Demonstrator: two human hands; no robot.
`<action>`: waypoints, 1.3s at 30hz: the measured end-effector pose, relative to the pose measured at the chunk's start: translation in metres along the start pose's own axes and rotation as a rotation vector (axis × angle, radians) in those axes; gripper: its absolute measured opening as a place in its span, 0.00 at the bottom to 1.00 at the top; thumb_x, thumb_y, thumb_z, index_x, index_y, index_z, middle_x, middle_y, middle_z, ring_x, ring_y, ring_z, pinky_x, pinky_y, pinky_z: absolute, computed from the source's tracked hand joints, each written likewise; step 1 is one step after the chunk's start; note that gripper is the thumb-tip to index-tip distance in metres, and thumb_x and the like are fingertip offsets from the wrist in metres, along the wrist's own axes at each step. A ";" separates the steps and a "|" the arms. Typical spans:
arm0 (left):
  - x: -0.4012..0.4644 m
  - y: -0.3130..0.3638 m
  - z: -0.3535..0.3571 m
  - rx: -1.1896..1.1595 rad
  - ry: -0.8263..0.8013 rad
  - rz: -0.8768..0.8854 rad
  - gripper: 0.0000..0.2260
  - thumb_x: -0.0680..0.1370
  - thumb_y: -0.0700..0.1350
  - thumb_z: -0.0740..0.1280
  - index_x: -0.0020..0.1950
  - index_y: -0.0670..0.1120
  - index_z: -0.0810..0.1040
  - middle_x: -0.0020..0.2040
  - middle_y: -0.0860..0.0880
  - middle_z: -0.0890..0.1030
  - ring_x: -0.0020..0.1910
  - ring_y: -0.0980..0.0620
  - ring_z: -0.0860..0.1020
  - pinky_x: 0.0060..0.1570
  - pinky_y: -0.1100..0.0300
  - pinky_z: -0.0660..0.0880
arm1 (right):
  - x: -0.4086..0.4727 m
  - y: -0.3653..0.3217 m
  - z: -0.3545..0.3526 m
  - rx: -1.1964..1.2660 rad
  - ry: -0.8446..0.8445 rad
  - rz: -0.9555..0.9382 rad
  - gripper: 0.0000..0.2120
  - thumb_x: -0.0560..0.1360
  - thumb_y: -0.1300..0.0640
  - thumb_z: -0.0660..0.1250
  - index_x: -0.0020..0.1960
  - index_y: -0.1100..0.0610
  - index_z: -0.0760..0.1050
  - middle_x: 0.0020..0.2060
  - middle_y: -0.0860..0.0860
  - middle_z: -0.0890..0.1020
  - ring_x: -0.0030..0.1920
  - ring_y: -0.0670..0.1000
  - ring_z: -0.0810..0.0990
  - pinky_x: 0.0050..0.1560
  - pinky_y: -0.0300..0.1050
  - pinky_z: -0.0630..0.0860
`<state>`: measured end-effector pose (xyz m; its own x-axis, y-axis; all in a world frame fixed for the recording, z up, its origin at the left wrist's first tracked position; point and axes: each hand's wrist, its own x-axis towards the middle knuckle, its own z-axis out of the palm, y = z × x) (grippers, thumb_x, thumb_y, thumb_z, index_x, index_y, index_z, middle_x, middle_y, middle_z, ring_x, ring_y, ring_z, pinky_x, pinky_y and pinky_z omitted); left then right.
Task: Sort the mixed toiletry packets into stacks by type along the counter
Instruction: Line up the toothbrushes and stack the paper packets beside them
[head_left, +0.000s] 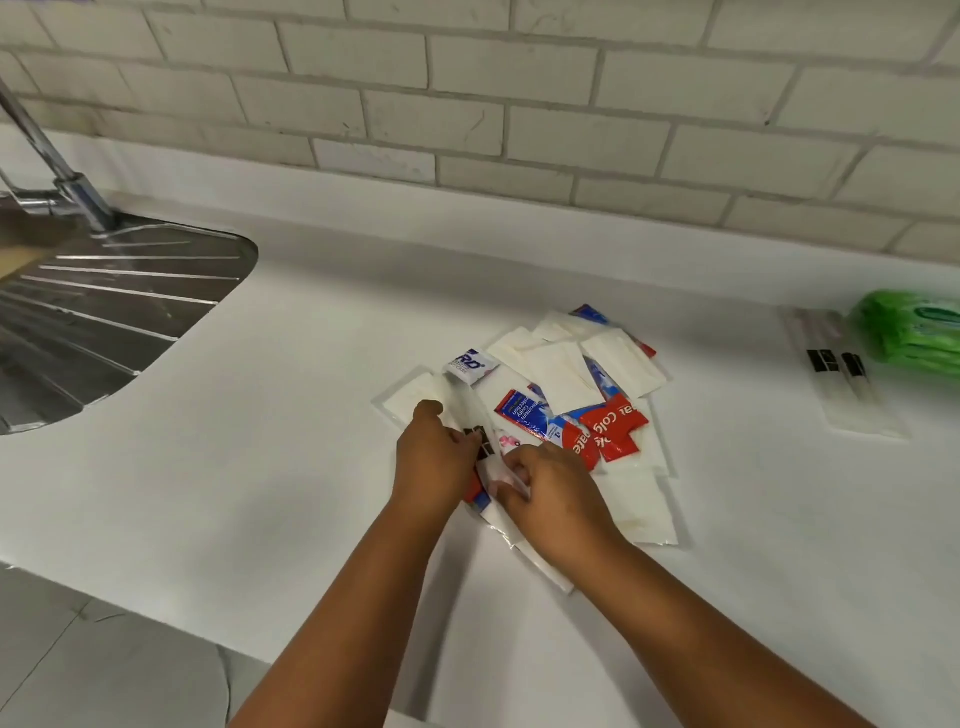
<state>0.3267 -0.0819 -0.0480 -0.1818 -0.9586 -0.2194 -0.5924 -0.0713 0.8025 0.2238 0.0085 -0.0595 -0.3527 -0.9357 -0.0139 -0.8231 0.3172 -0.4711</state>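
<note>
A mixed heap of packets lies mid-counter: white flat packets (558, 371), red-and-blue toothpaste sachets (608, 428) and a small white-and-blue sachet (470, 365). My left hand (431, 460) pinches a long clear packet with a black band (470, 415) that rises out of the heap. My right hand (553, 493) grips the lower white end of a clear packet right beside it; whether it is the same packet I cannot tell. At the right, two clear packets with black bands (841, 369) lie side by side. Green packs (914, 332) are stacked behind them.
A steel sink drainboard (104, 312) and tap (52, 171) occupy the far left. A tiled wall (519, 104) backs the white counter (260, 441). The counter's front edge runs across the lower left, with floor (78, 649) below it.
</note>
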 end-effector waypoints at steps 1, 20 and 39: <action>0.001 -0.001 0.001 -0.034 0.002 -0.005 0.24 0.76 0.45 0.69 0.70 0.44 0.67 0.42 0.52 0.78 0.45 0.53 0.76 0.46 0.61 0.69 | 0.000 0.000 0.000 0.017 0.001 0.003 0.20 0.77 0.43 0.64 0.63 0.53 0.74 0.54 0.52 0.79 0.57 0.51 0.74 0.58 0.44 0.74; -0.024 0.068 0.059 -0.546 -0.362 0.081 0.09 0.76 0.41 0.70 0.56 0.44 0.80 0.49 0.44 0.83 0.45 0.46 0.82 0.45 0.53 0.80 | -0.034 0.071 -0.070 0.754 0.073 0.318 0.06 0.73 0.51 0.72 0.45 0.52 0.78 0.35 0.43 0.80 0.38 0.44 0.80 0.41 0.36 0.74; -0.064 0.215 0.290 -0.475 -0.593 0.099 0.09 0.72 0.34 0.73 0.48 0.44 0.77 0.34 0.50 0.79 0.33 0.51 0.76 0.34 0.63 0.76 | -0.034 0.299 -0.175 0.818 0.510 0.456 0.08 0.72 0.54 0.73 0.47 0.45 0.76 0.37 0.46 0.80 0.41 0.47 0.81 0.44 0.40 0.75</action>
<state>-0.0164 0.0441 -0.0223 -0.6864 -0.6679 -0.2876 -0.1745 -0.2327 0.9568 -0.0882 0.1623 -0.0453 -0.8530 -0.5188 -0.0571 -0.0835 0.2435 -0.9663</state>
